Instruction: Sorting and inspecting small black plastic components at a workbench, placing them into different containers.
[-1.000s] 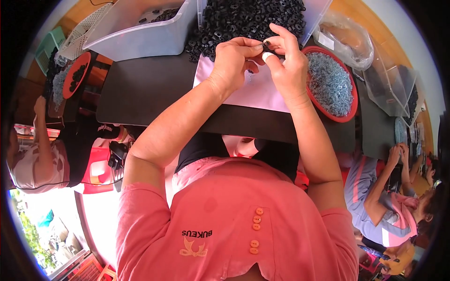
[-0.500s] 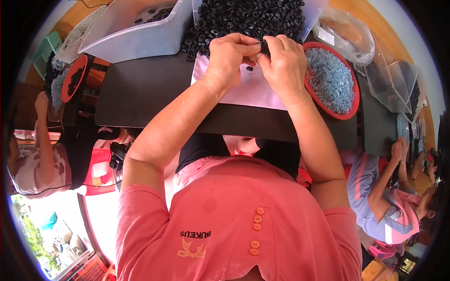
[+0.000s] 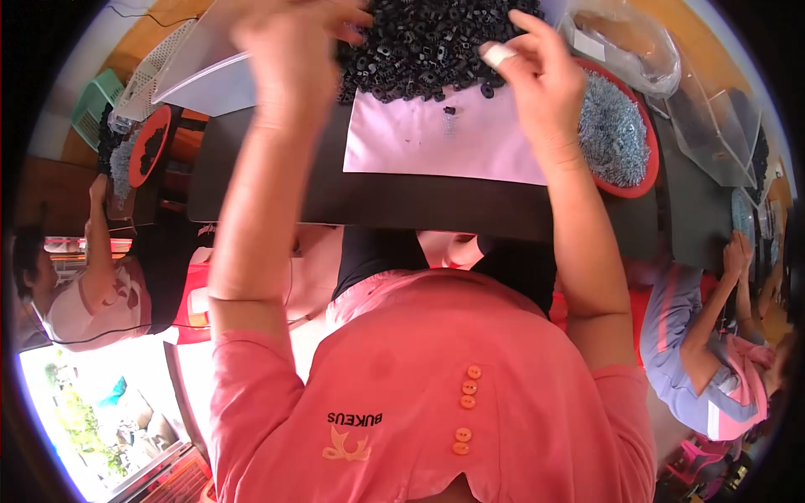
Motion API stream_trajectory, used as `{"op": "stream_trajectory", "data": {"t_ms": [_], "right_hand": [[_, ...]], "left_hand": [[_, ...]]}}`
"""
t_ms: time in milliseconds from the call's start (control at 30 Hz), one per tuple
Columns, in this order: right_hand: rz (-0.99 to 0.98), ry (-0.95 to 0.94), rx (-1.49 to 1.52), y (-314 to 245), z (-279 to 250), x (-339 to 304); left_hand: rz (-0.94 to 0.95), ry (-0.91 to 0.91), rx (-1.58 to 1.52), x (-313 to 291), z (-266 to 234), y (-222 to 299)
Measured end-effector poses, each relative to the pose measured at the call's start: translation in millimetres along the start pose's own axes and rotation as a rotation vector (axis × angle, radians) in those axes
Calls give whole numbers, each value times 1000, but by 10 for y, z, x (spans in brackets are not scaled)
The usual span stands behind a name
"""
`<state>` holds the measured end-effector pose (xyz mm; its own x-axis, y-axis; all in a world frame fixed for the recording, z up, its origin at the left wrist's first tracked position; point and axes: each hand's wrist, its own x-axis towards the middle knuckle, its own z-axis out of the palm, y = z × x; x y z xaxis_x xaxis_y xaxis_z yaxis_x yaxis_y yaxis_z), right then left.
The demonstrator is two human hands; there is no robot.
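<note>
My left hand [image 3: 293, 38], blurred by motion, is over the translucent plastic bin [image 3: 210, 86] at the upper left. Its visible fingers look spread, with nothing seen in them. At the right edge of a heap of small black plastic parts [image 3: 419, 50] is my right hand [image 3: 549, 80]. White tape wraps its thumb, which stands apart from the index finger, and I see nothing between them. Below the heap lies a pale pink sheet [image 3: 444, 147]. One small black part [image 3: 450, 111] rests on it beside a few tiny pale pieces.
A red oval tray [image 3: 652, 168] of small silvery-blue pieces stands to the right on the dark table [image 3: 277, 197]. Beyond it are a clear plastic bag [image 3: 641, 63] and a clear bin [image 3: 713, 134]. Other people sit at far left [image 3: 92, 302] and far right [image 3: 713, 360].
My hands were together above the sheet, pinching a small black part. They have separated: the left went up and left to the bin, the right moved right. The black part no longer shows.
</note>
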<state>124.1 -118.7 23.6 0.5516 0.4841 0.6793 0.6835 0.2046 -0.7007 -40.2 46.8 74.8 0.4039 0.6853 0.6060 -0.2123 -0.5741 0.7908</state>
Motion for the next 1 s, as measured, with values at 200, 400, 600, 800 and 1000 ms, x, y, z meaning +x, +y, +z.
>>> {"op": "stream_trajectory", "data": {"t_ms": [200,400,600,800,1000], "right_hand": [[255,90,443,8,-119,114],[242,108,411,-25,-241,70],[283,73,309,260,-149,67],[248,54,369,-5,-178,52],[281,-23,356,-53,-173,27]], "left_hand": [[169,145,645,831,-1065,-260],[194,-354,443,-370,143,-58],[306,-585,661,-935,490,-315],[305,-567,645,-958,521,-512],[113,-513,527,-942,442,-538]]}}
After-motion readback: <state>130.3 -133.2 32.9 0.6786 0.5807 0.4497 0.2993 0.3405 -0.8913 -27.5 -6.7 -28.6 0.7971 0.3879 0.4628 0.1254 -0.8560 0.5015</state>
